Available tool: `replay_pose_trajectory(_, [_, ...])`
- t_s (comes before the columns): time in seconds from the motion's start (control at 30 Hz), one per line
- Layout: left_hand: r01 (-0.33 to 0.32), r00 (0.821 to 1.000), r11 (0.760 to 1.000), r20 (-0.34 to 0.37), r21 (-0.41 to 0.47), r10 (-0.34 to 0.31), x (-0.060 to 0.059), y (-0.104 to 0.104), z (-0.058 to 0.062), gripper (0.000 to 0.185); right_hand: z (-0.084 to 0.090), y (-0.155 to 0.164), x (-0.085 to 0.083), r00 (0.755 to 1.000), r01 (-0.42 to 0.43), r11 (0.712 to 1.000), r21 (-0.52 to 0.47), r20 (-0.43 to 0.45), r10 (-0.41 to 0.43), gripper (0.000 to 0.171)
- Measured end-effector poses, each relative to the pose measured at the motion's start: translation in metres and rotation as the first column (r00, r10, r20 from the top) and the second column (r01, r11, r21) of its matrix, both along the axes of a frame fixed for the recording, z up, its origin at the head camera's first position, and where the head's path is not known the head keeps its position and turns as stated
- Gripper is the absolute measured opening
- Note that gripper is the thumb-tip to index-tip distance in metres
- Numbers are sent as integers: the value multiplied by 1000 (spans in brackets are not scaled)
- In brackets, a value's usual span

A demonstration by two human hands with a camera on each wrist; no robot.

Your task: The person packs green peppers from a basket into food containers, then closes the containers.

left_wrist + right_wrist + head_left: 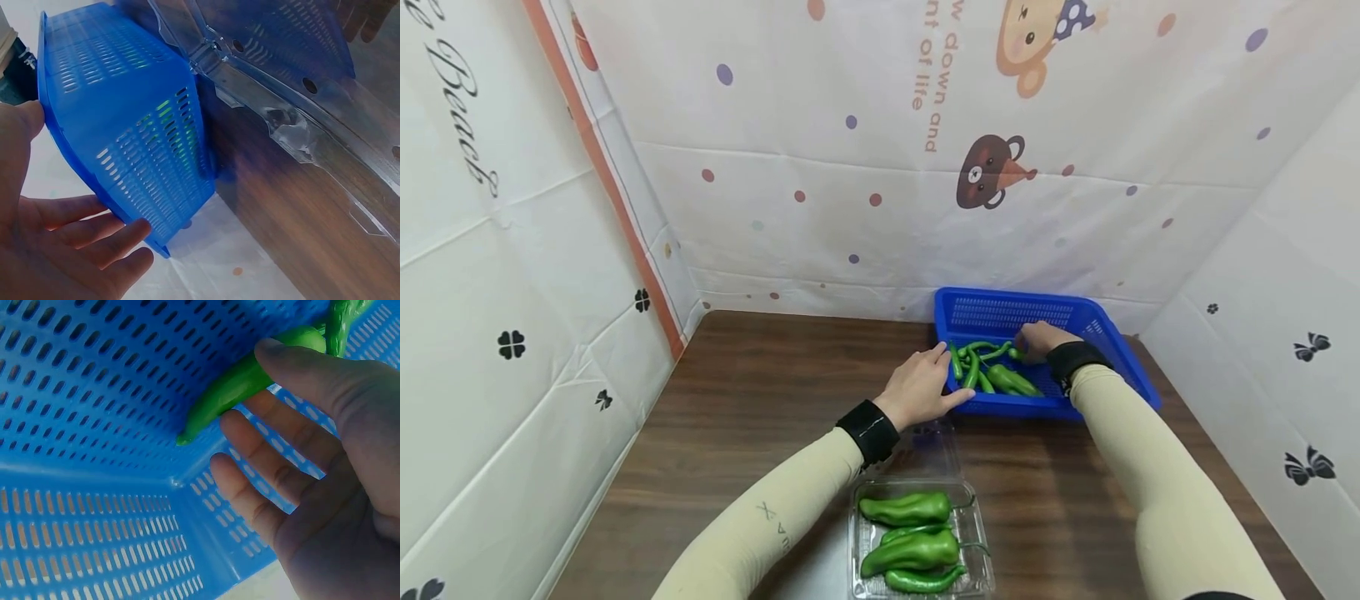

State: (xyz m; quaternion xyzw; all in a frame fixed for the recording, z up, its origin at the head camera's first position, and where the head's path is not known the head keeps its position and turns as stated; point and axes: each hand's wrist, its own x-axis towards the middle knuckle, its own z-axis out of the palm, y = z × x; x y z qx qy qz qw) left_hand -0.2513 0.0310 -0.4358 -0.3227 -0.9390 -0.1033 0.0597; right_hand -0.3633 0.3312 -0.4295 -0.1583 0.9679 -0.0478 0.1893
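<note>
In the head view, my right hand [1043, 340] reaches into a blue perforated basket [1138, 371] at the back right. The right wrist view shows its thumb and index finger pinching a green pepper [234, 387] by the basket's bottom, the other fingers spread loosely. My left hand [921, 386] touches the basket's left front corner with fingers extended, thumb along the rim [70, 150]. Several more green peppers [1009, 381] lie in the basket's left part. Nearer to me, a clear plastic clamshell box [854, 546] holds several green peppers [912, 552] lying crosswise.
The box's clear lid [936, 450] stands opened toward the basket, below my left wrist. Everything rests on a dark wood-grain table [760, 383]. Printed white sheets [820, 225] hang behind it and along both sides, close to the basket's back.
</note>
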Motion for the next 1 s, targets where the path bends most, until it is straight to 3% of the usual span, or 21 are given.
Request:
replay_pose_trajectory(0.3, [-3, 1000, 1000, -19, -6, 3, 2, 0, 3, 78, 13, 9, 4, 1000, 0, 1000, 7, -16, 0, 26])
replay_pose_trajectory(1.0, [-11, 1000, 1000, 19, -9, 11, 1, 2, 1, 79, 29, 13, 8, 998, 29, 999, -33, -48, -31, 27])
